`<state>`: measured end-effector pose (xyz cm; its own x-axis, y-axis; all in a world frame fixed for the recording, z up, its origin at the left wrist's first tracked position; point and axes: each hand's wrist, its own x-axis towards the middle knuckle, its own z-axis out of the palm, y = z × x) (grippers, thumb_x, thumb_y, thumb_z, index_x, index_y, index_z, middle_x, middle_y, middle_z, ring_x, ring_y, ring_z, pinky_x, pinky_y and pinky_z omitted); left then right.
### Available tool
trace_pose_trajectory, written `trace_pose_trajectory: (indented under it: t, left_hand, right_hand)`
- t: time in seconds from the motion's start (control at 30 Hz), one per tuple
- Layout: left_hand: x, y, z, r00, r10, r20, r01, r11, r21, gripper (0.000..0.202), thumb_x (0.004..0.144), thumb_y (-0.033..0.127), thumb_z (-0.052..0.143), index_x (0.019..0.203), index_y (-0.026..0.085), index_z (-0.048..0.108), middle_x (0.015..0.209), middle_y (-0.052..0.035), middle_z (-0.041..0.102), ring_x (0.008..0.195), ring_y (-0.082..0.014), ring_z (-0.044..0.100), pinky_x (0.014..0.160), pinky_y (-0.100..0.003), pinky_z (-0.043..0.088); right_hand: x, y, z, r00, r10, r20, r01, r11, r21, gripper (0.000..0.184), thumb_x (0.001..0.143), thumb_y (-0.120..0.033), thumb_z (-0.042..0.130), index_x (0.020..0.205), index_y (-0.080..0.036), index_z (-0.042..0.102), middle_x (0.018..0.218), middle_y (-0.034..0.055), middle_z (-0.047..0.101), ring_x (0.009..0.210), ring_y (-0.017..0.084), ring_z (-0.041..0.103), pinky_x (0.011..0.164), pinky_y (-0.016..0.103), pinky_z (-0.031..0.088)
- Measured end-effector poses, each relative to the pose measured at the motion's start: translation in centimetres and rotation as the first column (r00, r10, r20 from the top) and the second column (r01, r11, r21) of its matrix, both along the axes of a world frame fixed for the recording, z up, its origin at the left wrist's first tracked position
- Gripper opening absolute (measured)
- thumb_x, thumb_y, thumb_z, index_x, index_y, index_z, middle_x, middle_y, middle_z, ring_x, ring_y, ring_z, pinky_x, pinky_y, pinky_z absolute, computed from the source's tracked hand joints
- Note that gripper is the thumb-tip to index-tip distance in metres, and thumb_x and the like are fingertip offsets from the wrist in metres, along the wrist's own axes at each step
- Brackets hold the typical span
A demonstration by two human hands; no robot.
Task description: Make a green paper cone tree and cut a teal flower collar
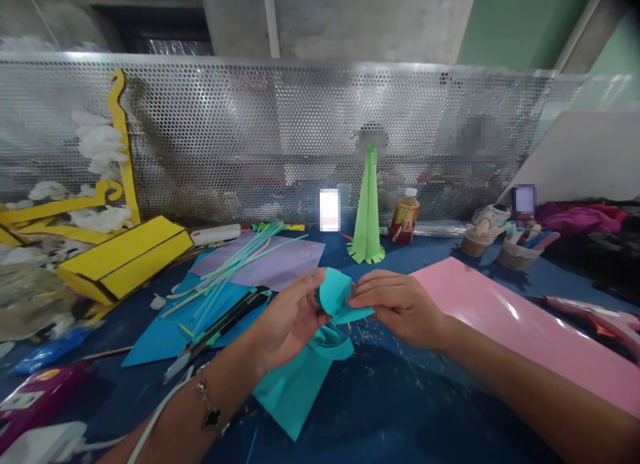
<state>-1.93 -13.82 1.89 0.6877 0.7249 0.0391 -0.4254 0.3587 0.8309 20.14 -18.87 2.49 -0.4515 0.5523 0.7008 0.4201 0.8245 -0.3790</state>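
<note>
A curled piece of turquoise paper (336, 291) is held up between both hands above the blue table. My left hand (295, 311) is closed round its left side, the thumb and fingers at the rolled edge. On its right, my right hand (397, 304) pinches the paper with bent fingers. Below the hands a loose turquoise sheet (296, 394) lies with one corner toward me; whether it joins the held piece is hidden. Behind the hands stands a tall green paper cone (367, 214) with a fringed, spread base.
At left are a yellow cardboard structure (127, 257), a box cutter (225, 321) and paper strips (235, 264) over a purple sheet (285, 261). Pink paper (480, 304), a glue gun (595, 317), a drink bottle (405, 217) and a cup of markers (520, 251) stand or lie rightward.
</note>
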Motion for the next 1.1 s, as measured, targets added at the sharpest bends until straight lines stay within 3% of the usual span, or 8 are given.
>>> trace_pose_trajectory:
  t: [0.1, 0.3, 0.4, 0.53, 0.7, 0.83, 0.93, 1.1]
  left_hand:
    - [-0.1, -0.2, 0.0, 1.0, 0.0, -0.008, 0.0, 1.0, 0.029, 0.037, 0.088, 0.051, 0.076, 0.105, 0.018, 0.076, 0.099, -0.0097, 0.076, 0.092, -0.022, 0.07, 0.087, -0.034, 0.056]
    - [-0.8, -0.7, 0.6, 0.997, -0.065, -0.043, 0.065, 0.998, -0.016, 0.044, 0.08, 0.057, 0.081, 0.105, 0.021, 0.078, 0.099, -0.0093, 0.077, 0.094, -0.0249, 0.072, 0.089, -0.04, 0.058]
    - [-1.2, -0.9, 1.2, 0.985, -0.15, -0.085, 0.149, 0.989, -0.022, 0.047, 0.074, 0.055, 0.086, 0.107, 0.022, 0.079, 0.105, -0.0115, 0.076, 0.089, -0.0249, 0.071, 0.076, -0.037, 0.06]
    - [-1.4, -1.1, 1.5, 0.97, -0.189, -0.15, 0.202, 0.977, 0.073, 0.051, 0.072, 0.059, 0.087, 0.1, 0.017, 0.079, 0.104, -0.0161, 0.074, 0.084, -0.0236, 0.069, 0.071, -0.035, 0.059]
    - [-0.5, -1.5, 0.6, 0.966, 0.139, -0.216, -0.078, 0.96, 0.27, 0.048, 0.072, 0.044, 0.09, 0.111, 0.022, 0.073, 0.105, -0.0113, 0.072, 0.086, -0.0245, 0.068, 0.074, -0.037, 0.057]
    - [0.1, -2.0, 0.2, 0.842, 0.49, -0.227, -0.25, 0.726, 0.64, 0.063, 0.07, 0.028, 0.093, 0.127, 0.028, 0.069, 0.125, -0.0098, 0.07, 0.117, -0.0324, 0.063, 0.103, -0.046, 0.048]
    - [0.1, -2.3, 0.1, 0.818, 0.548, -0.176, -0.215, 0.575, 0.789, 0.066, 0.064, 0.023, 0.095, 0.125, 0.028, 0.072, 0.129, -0.0113, 0.068, 0.126, -0.0382, 0.057, 0.114, -0.053, 0.038]
    - [0.1, -2.2, -0.2, 0.843, 0.508, -0.176, -0.234, 0.642, 0.73, 0.066, 0.067, 0.029, 0.094, 0.129, 0.028, 0.071, 0.132, -0.0111, 0.068, 0.128, -0.0382, 0.057, 0.114, -0.05, 0.041]
  right_hand:
    - [-0.4, -0.3, 0.2, 0.972, -0.016, -0.233, -0.034, 0.977, -0.209, 0.005, 0.085, -0.025, 0.079, 0.085, -0.03, 0.08, 0.089, 0.0018, 0.081, 0.087, 0.021, 0.075, 0.083, 0.041, 0.06]
    - [0.3, 0.9, -0.2, 0.764, -0.214, -0.609, -0.151, 0.858, -0.49, 0.037, 0.067, -0.048, 0.092, 0.069, -0.023, 0.065, 0.074, -0.0002, 0.069, 0.065, 0.015, 0.061, 0.061, 0.03, 0.051]
    - [0.9, 1.8, -0.8, 0.707, -0.327, -0.627, -0.08, 0.844, -0.53, 0.044, 0.069, -0.057, 0.088, 0.074, -0.022, 0.061, 0.069, -0.0023, 0.061, 0.063, 0.014, 0.054, 0.06, 0.03, 0.048]
    - [0.7, 2.2, -1.0, 0.774, -0.432, -0.463, 0.094, 0.802, -0.59, 0.044, 0.074, -0.058, 0.081, 0.08, -0.022, 0.058, 0.071, -0.0022, 0.056, 0.065, 0.015, 0.052, 0.059, 0.029, 0.045]
    - [-0.1, 1.5, -1.1, 0.74, -0.537, -0.405, 0.379, 0.831, -0.407, 0.054, 0.074, -0.045, 0.082, 0.113, -0.025, 0.05, 0.109, 0.0062, 0.06, 0.097, 0.023, 0.06, 0.078, 0.035, 0.053]
    - [-0.4, 0.3, -0.6, 0.894, -0.369, -0.253, 0.28, 0.902, -0.329, 0.03, 0.083, -0.043, 0.077, 0.094, -0.024, 0.057, 0.095, 0.0035, 0.063, 0.091, 0.022, 0.06, 0.084, 0.038, 0.051]
    - [-1.1, -0.6, -0.3, 0.971, -0.136, -0.196, 0.045, 0.911, -0.41, 0.026, 0.088, -0.045, 0.073, 0.1, -0.023, 0.067, 0.101, 0.0051, 0.07, 0.096, 0.023, 0.064, 0.088, 0.039, 0.054]
    - [-1.8, -0.6, -0.3, 0.949, -0.137, -0.282, -0.023, 0.867, -0.498, 0.022, 0.094, -0.042, 0.066, 0.091, -0.021, 0.073, 0.092, 0.004, 0.073, 0.088, 0.021, 0.066, 0.084, 0.037, 0.055]
